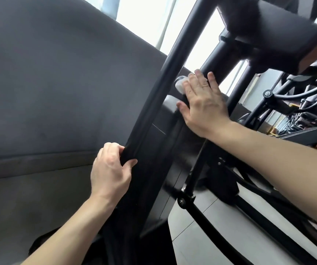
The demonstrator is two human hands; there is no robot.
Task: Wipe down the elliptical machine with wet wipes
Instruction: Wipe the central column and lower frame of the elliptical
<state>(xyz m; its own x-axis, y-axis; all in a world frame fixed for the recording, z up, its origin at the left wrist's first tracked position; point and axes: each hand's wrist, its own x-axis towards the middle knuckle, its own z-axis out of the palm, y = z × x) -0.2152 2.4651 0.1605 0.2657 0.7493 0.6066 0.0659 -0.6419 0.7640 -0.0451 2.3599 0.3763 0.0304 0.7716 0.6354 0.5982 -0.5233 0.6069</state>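
Note:
The black elliptical machine (280, 33) fills the middle and right of the head view, seen close up and tilted. My left hand (110, 169) grips its long black handlebar (165, 77), fingers and thumb curled round the bar low down. My right hand (201, 102) lies flat with straight fingers on the machine's centre column, pressing a white wet wipe (180, 85) against it. Only the wipe's left edge shows beyond my fingers.
A dark grey sofa back (58, 83) stands close on the left, right beside the handlebar. Bright windows (144, 18) are behind. Light floor tiles (220, 226) show under the machine's lower arms and pedal links. More gym equipment with cables (303, 92) crowds the right.

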